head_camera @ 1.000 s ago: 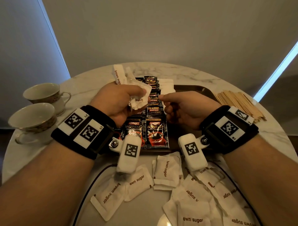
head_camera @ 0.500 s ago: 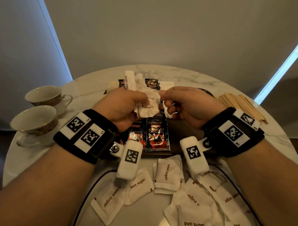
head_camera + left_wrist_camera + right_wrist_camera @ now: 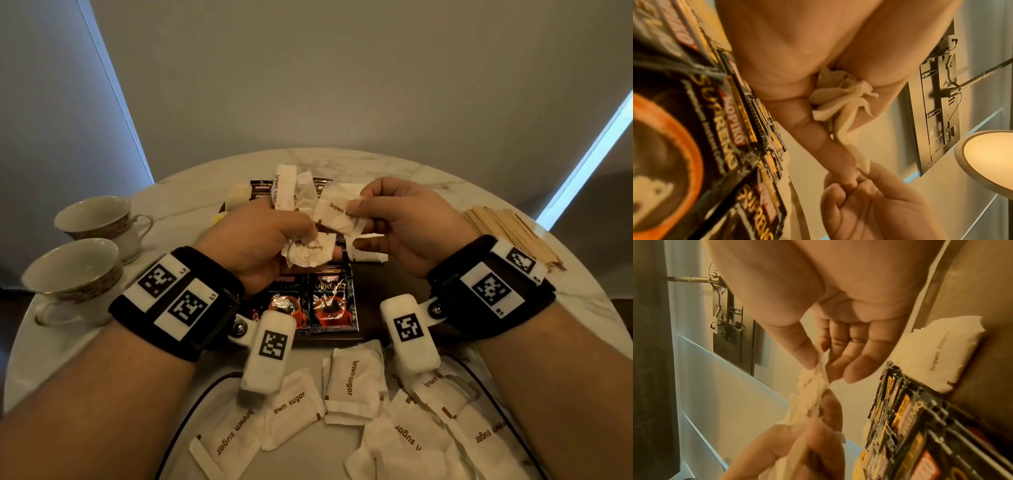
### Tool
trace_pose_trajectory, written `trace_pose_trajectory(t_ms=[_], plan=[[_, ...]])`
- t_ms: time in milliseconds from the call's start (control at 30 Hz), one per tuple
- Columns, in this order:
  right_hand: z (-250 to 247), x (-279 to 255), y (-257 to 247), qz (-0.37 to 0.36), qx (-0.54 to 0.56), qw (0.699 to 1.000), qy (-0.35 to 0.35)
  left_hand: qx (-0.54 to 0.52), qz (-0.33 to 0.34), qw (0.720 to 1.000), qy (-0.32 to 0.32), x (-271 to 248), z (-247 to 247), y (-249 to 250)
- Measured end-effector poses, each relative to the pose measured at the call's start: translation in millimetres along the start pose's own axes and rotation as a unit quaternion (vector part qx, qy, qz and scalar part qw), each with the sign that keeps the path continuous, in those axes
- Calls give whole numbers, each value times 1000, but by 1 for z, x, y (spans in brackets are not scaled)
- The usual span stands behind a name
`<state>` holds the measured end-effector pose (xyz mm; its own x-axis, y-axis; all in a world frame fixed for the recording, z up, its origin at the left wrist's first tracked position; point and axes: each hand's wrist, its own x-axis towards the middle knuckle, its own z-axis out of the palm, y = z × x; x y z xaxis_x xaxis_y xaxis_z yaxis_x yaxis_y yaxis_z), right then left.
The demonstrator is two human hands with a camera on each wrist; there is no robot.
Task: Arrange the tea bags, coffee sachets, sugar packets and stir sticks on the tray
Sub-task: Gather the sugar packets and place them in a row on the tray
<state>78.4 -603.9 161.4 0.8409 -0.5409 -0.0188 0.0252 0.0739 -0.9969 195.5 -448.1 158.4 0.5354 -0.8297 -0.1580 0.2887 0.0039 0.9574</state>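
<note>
**Both hands hold sugar packs over the tray**

The table (image 3: 428, 178) is round, white marble. On it sits a dark tray (image 3: 394, 274), mostly hidden by the hands.

Two cups (image 3: 75, 274) stand at the far left edge, one behind the other.

Coffee packs (image 3: 330, 301) lie in rows on the tray, black w/ a red cup on them. A sugar pack lies on the tray just beside them.

The sticks (image 3: 510, 233) are in a pile on the table, right of the tray, not on it.

Loose sugar packs (image 3: 354, 383) are spread on the table in front of the tray, nearest the person.

The L hand (image 3: 253, 240) is curled tight round a bunch (image 3: 308, 250) of sugar packs, some poking up past the fingers.

The R hand (image 3: 407, 222) pinches one pack (image 3: 337, 214) betw. thumb and first finger. Its other fingers are bent loose. This pack touches the bunch in the L hand. Both hands are up above the tray, close together.
</note>
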Motion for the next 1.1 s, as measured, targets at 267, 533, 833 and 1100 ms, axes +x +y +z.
trace_pose_trajectory(t_ms=[267, 533, 833, 1100], plan=[[2, 0, 1, -28, 25, 999, 3, 55, 15, 997, 50, 0, 1, 1], [1, -3, 0, -45, -26, 999, -15, 92, 38, 993, 63, 0, 1, -3], [-28, 11, 7, 133, -216, 960, 119, 85, 41, 991, 98, 0, 1, 0], [-24, 14, 13, 188, -237, 946, 113, 75, 41, 991, 102, 0, -1, 2]])
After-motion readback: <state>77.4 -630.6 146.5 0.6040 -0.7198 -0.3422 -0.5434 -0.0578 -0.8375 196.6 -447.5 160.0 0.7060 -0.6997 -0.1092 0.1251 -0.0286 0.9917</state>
